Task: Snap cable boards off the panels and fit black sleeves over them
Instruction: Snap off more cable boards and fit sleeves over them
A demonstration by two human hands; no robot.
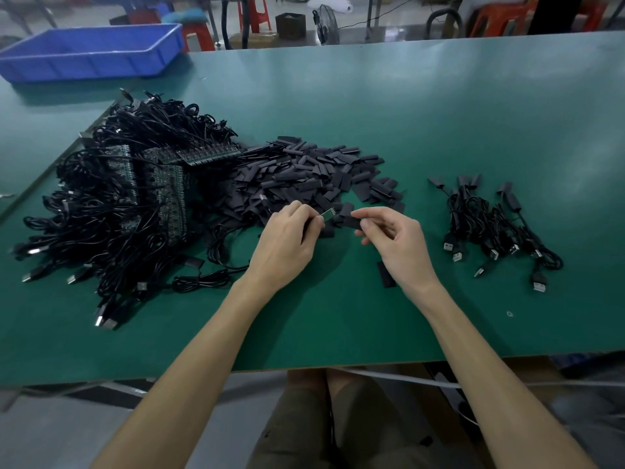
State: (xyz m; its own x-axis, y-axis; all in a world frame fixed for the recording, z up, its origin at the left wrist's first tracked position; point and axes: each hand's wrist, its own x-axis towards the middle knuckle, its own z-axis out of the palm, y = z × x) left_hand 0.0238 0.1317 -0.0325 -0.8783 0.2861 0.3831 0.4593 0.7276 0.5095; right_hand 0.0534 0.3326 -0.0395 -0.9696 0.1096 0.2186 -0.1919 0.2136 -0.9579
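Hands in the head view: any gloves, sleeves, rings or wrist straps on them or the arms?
No. The left hand and right hand are ungloved, with no ring, watch or wrist strap showing. No sleeve shows on the left arm or right arm down to the frame's bottom edge.

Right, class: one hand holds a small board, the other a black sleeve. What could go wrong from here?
1. The small green cable board pinched in the left hand and the flat black sleeve pinched in the right hand are not yet joined; a skewed push might buckle the sleeve.
2. A loose black sleeve strip lies on the green table beside the right wrist; the arm could sweep it away.
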